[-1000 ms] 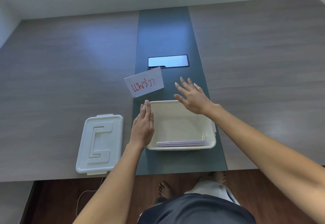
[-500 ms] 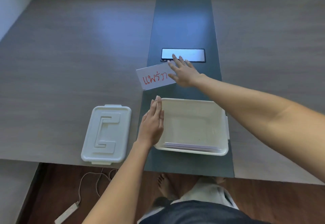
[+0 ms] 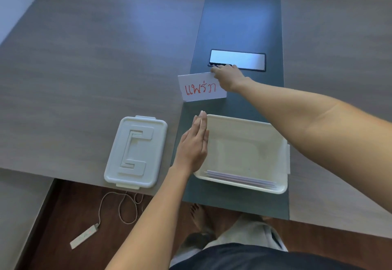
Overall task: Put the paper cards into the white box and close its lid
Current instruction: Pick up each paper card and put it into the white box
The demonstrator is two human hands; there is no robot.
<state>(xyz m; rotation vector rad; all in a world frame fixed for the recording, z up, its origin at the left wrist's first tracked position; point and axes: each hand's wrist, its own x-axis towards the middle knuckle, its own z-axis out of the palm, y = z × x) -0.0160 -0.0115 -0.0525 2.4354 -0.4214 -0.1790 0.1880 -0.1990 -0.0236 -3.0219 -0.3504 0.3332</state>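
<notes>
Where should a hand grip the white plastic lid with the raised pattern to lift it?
Probably by its two long edges, coming from above. The white plastic lid lies flat, top side up, on the grey table left of the open white box, touching nothing, and its short ends carry small latch tabs.

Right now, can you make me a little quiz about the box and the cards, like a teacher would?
1. True or false: the lid is on the white box.
2. What colour is the writing on the card on the table? A blue, B red, C green.
3. Which hand is touching that card?

Key
1. False: it lies on the table, left of the box.
2. B.
3. The right hand; the left hand rests flat against the box's left side.
</notes>
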